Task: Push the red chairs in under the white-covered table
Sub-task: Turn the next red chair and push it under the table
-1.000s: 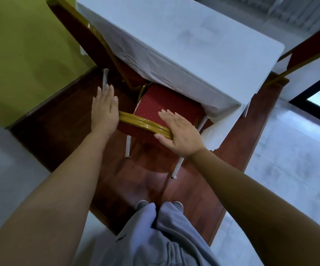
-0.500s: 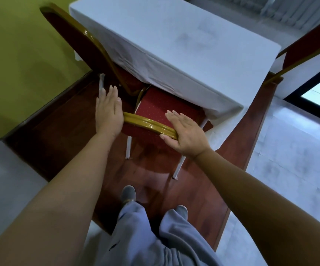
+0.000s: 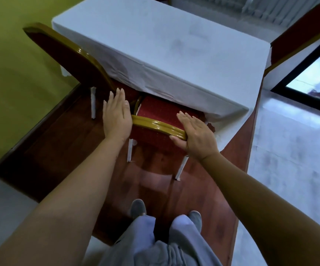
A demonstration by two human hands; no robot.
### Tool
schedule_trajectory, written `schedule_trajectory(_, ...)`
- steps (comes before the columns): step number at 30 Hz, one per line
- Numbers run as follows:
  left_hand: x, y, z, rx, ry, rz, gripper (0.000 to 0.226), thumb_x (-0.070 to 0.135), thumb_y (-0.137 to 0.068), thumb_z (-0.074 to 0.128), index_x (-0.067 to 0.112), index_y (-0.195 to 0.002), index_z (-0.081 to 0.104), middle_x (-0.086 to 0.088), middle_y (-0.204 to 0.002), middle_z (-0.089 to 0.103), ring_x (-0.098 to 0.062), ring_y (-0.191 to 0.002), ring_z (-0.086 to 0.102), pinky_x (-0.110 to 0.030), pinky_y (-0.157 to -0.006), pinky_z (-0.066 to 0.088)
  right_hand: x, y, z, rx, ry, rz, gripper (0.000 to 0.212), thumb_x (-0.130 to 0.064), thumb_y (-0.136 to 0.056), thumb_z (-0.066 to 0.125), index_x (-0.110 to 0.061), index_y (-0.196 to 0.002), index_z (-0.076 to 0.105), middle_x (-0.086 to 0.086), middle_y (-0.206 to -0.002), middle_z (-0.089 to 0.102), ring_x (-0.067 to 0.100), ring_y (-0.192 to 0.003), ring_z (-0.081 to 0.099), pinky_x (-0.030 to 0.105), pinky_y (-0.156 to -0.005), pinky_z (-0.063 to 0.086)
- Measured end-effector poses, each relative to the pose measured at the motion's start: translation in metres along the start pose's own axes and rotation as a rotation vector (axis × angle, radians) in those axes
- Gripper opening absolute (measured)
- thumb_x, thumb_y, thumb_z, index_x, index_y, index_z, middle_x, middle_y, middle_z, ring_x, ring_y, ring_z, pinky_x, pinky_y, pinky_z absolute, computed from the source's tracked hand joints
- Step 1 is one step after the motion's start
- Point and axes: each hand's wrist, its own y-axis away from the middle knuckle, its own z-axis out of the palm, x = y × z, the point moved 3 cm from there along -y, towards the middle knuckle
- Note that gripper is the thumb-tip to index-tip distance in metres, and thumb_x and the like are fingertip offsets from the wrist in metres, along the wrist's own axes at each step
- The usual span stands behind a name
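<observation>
A red chair [image 3: 158, 113] with a gold-framed back stands just in front of me, its seat partly under the white-covered table [image 3: 167, 47]. My left hand [image 3: 117, 116] lies flat with straight fingers against the left end of the gold top rail. My right hand [image 3: 195, 134] presses flat on the rail's right end, thumb under its edge. A second red chair [image 3: 69, 58] sits at the table's left side, its seat under the cloth. The back of a third red chair [image 3: 301, 33] shows at the table's right side.
The table and chairs stand on a raised brown wooden platform [image 3: 59, 148] with a step down to grey floor [image 3: 289, 150] on the right. A green wall [image 3: 11, 64] runs along the left. My shoes [image 3: 138, 208] stand on the platform behind the chair.
The chair has slid further under the table, with less red seat showing. Both hands stayed on the top rail and I stepped forward.
</observation>
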Motion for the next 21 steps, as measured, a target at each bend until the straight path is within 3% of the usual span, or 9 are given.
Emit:
schedule_trajectory(5,-0.002,-0.012,0.005,-0.015,-0.021,0.019,0.052,0.029,-0.103,0.016,0.011,-0.152,0.022,-0.003,-0.159,0.022,-0.016,-0.149,0.006,-0.030,-0.119,-0.007,0.003,-0.007,-0.002,0.010,0.016,0.007,0.075,-0.061,-0.091,0.039,-0.003,-0.136,0.050,0.014,-0.139,0.054,0.025,-0.131,0.049,0.037,-0.113,0.034)
schedule_trajectory(10,-0.006,-0.058,0.020,-0.093,-0.057,-0.012,0.051,0.030,-0.104,0.016,0.013,-0.153,0.018,-0.001,-0.160,0.017,-0.015,-0.149,0.004,-0.037,-0.121,0.000,0.017,-0.044,0.014,-0.003,0.026,0.064,0.074,-0.061,-0.089,0.040,-0.003,-0.133,0.053,0.015,-0.135,0.057,0.027,-0.126,0.053,0.038,-0.109,0.037)
schedule_trajectory(21,0.002,-0.096,0.031,-0.132,-0.050,0.015,0.052,0.030,-0.104,0.014,0.013,-0.153,0.016,0.000,-0.161,0.014,-0.014,-0.149,0.001,-0.036,-0.121,-0.004,0.032,-0.071,0.012,0.053,0.052,0.091,0.073,-0.061,-0.087,0.043,-0.003,-0.129,0.057,0.015,-0.127,0.062,0.029,-0.117,0.060,0.036,-0.102,0.042)
